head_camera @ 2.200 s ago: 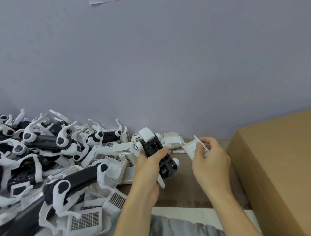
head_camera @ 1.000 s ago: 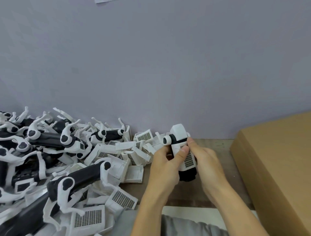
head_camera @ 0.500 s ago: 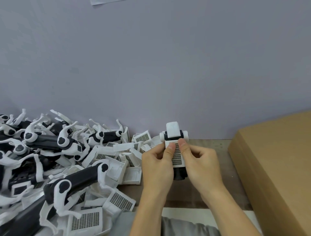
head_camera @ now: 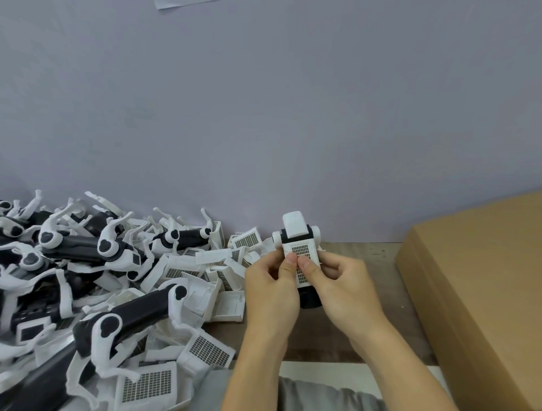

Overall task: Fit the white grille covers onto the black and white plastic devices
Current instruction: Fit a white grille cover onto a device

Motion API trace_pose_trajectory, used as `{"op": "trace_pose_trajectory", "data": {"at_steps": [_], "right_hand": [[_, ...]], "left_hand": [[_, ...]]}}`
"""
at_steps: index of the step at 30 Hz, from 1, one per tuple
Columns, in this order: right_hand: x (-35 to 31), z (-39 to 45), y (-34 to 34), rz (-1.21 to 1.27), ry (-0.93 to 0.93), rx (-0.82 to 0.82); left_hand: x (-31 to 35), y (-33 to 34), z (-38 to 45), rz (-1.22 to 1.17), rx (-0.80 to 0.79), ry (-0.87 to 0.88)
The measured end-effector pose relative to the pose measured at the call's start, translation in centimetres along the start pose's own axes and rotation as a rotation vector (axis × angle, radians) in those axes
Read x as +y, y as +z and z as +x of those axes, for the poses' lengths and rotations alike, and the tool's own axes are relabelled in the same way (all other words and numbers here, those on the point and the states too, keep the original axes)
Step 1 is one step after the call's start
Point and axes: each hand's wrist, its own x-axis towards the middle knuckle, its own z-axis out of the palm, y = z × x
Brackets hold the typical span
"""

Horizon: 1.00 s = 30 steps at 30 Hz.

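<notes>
Brown cardboard box (head_camera: 481, 281) at right, wooden table (head_camera: 378, 255), grey wall (head_camera: 264, 102), perhaps paper (head_camera: 181, 3) above

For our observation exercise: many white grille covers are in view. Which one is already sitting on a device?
The grille cover under both thumbs, on the device that the left hand and right hand hold upright. The others lie loose in the pile.

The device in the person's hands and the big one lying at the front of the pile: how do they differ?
The held device stands upright, gripped by both the left hand and right hand; the pile device lies on its side, untouched. The held device has a white grille cover on it with both thumbs pressing on it; no cover is visible on the pile device. Both are black and white plastic.
</notes>
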Motion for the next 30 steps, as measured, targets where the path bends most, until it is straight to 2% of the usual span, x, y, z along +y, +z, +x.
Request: {"op": "trace_pose_trajectory", "data": {"at_steps": [4, 8, 11, 14, 15, 17, 20, 22, 24, 27, 30], "right_hand": [[-0.6, 0.0, -0.6, 0.108, 0.022, -0.043], [-0.5, 0.2, -0.9, -0.023, -0.017, 0.009], [-0.2, 0.4, -1.0, -0.085, -0.040, 0.067], [-0.5, 0.3, -0.9, -0.096, -0.022, 0.036], [-0.5, 0.2, -0.6, -0.150, -0.028, 0.033], [-0.9, -0.1, -0.4, -0.419, -0.074, 0.057], [-1.8, -0.9, 0.6, -0.792, -0.189, -0.051], [-2.4, -1.5, 1.5, -1.004, -0.202, -0.072], [-2.6, -1.9, 2.1, -1.072, -0.173, -0.038], [-3.1, -2.1, 1.7, -1.056, -0.117, 0.056], [-4.2, -1.9, 0.4, -1.009, -0.121, 0.106]], "left_hand": [[0.2, 0.1, 0.1, -0.150, -0.010, -0.071], [0.1, 0.0, 0.3, -0.275, -0.053, -0.171], [0.1, -0.2, 0.4, -0.258, -0.140, -0.224], [0.0, -0.6, 0.5, -0.257, -0.162, -0.281], [0.0, -0.8, 0.5, -0.283, -0.146, -0.298], [0.1, -1.0, 0.4, -0.329, -0.092, -0.310], [0.1, -1.6, 0.5, -0.350, 0.014, -0.277], [-0.1, -1.9, 0.6, -0.268, 0.057, -0.244], [-0.2, -1.8, 0.6, -0.195, 0.070, -0.234], [-0.2, -1.1, 0.8, -0.236, 0.060, -0.279], [-0.3, -0.5, 0.8, -0.179, 0.053, -0.203]]}}
